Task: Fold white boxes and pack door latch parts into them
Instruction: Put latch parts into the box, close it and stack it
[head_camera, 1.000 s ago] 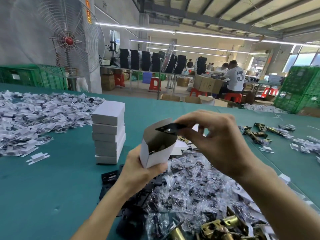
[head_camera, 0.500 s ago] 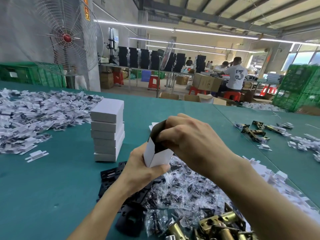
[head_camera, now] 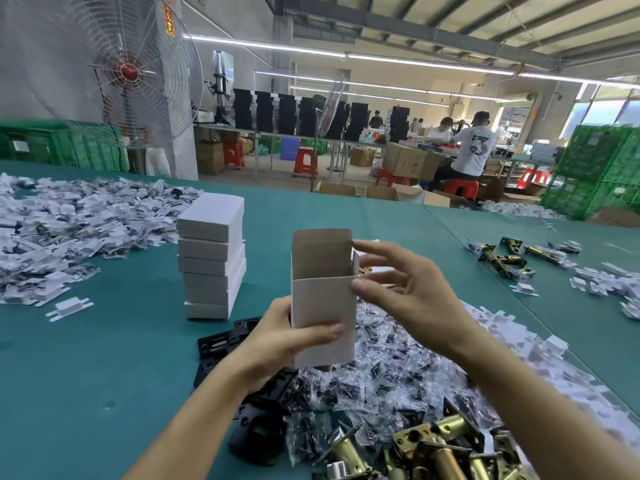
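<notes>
My left hand (head_camera: 277,344) grips an upright white box (head_camera: 323,303) by its lower part, thumb across the front. The box top is open, with its lid flap standing up at the back. My right hand (head_camera: 405,289) is at the box's right upper edge, fingers spread and touching the side flap, thumb at the front corner. Under my hands lies a heap of small clear bags of screws (head_camera: 374,382). Black plates (head_camera: 225,341) lie to its left and brass latch bodies (head_camera: 426,448) at the bottom.
A stack of closed white boxes (head_camera: 211,258) stands left of my hands. Flat white box blanks (head_camera: 69,223) cover the table's left, with more at the right (head_camera: 512,334). Loose brass latches (head_camera: 502,258) lie far right on the green table (head_camera: 86,375). People work in the background.
My right hand has put the black plate into the box and come out of it. It now touches the right flap. The box stands more upright.
</notes>
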Demonstrator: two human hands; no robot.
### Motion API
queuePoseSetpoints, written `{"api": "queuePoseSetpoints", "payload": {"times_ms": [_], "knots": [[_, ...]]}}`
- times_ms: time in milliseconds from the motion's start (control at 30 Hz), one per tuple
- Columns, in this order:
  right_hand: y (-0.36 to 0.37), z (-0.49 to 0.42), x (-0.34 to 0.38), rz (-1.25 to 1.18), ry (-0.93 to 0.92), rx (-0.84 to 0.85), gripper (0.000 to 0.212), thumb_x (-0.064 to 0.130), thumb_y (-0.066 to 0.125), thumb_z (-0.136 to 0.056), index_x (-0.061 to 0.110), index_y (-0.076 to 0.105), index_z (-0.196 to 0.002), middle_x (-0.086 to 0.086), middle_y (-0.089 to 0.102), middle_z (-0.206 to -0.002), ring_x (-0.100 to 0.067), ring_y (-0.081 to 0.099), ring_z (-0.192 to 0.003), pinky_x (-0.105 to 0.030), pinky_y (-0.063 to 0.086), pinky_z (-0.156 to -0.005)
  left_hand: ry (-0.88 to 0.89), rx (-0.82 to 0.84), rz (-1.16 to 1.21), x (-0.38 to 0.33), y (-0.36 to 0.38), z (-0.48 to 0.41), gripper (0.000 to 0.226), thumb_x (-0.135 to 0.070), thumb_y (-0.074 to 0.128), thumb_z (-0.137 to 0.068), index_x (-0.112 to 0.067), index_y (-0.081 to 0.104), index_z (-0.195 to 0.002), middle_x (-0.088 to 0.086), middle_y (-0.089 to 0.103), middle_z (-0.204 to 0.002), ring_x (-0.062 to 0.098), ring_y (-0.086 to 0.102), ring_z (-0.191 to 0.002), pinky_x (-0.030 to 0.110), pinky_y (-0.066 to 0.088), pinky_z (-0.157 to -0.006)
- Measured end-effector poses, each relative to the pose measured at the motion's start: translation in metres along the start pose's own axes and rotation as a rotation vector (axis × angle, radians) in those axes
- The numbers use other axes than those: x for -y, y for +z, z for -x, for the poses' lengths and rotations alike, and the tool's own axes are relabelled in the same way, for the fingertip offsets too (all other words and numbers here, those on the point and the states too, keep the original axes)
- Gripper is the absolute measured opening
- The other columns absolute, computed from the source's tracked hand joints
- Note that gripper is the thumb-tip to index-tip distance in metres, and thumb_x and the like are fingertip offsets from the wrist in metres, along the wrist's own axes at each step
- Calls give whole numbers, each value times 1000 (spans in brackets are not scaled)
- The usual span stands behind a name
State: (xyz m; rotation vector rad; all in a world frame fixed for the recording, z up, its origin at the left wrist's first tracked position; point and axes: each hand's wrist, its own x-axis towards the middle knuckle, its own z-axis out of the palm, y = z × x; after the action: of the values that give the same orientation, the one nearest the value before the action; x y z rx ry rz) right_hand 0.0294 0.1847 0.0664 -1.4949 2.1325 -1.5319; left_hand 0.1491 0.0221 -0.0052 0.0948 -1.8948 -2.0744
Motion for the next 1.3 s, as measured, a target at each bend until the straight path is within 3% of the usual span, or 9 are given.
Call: {"api": "queuePoseSetpoints", "payload": {"times_ms": [133,233,400,533,700,833,1033,1200,1300], "knots": [[7,15,-22,-183,-56,9,51,27,67,-85,42,55,-132,4,72,-116,-15,72,-99,-30,59,-84,-7,37,8,3,6,1,39,-17,82,-74,-13,74,-112,14,75,-108,23,71,-99,32,57,-81],[13,22,-35,-163,-75,-53,50,28,65,-86,41,56,-134,-2,71,-119,-16,71,-103,-39,58,-90,-15,46,-56,2,9,3,37,-14,80,-79,-12,71,-114,8,76,-103,18,72,-95,24,56,-78],[19,25,-42,-156,-38,-23,34,23,70,-90,39,69,-119,13,72,-104,-7,68,-88,-24,54,-77,4,16,-176,9,10,-1,34,-11,85,-78,-10,72,-109,8,77,-99,19,72,-93,29,58,-80],[17,28,-51,-60,11,-13,18,29,69,-83,32,75,-100,7,69,-105,-16,68,-93,-43,58,-79,75,9,-304,15,10,-2,34,-29,88,-68,-32,75,-100,-1,77,-96,16,73,-92,36,58,-82],[14,32,-60,10,18,2,16,18,69,-90,26,76,-102,17,65,-99,-11,65,-92,-32,57,-76,265,-239,-371,13,8,-4,65,-44,92,-57,-46,55,-111,-9,73,-103,20,74,-86,40,62,-75],[13,34,-62,-6,43,1,17,15,67,-91,25,75,-102,13,64,-99,-9,64,-89,-31,58,-75,417,-247,-385,14,7,-3,50,-46,88,-64,-44,60,-106,-9,73,-104,21,74,-90,36,62,-74],[13,35,-59,-15,40,25,25,14,68,-91,33,74,-105,21,59,-114,-5,60,-108,-34,59,-83,270,-164,-389,17,5,-4,33,-56,83,-68,-38,72,-93,-6,76,-95,16,74,-86,34,61,-73],[17,33,-53,-29,-100,-44,57,11,75,-86,47,52,-124,20,58,-124,-7,59,-114,-26,55,-87,217,-147,-341,18,6,-5,39,-63,85,-64,-34,71,-86,-2,76,-83,16,74,-79,33,60,-68],[20,29,-48,-141,-69,-103,32,35,71,-87,42,61,-117,15,65,-107,-9,64,-104,-21,55,-80,240,-138,-340,19,6,-6,35,-48,87,-69,-32,74,-98,-1,77,-95,21,75,-87,38,62,-75]]}}
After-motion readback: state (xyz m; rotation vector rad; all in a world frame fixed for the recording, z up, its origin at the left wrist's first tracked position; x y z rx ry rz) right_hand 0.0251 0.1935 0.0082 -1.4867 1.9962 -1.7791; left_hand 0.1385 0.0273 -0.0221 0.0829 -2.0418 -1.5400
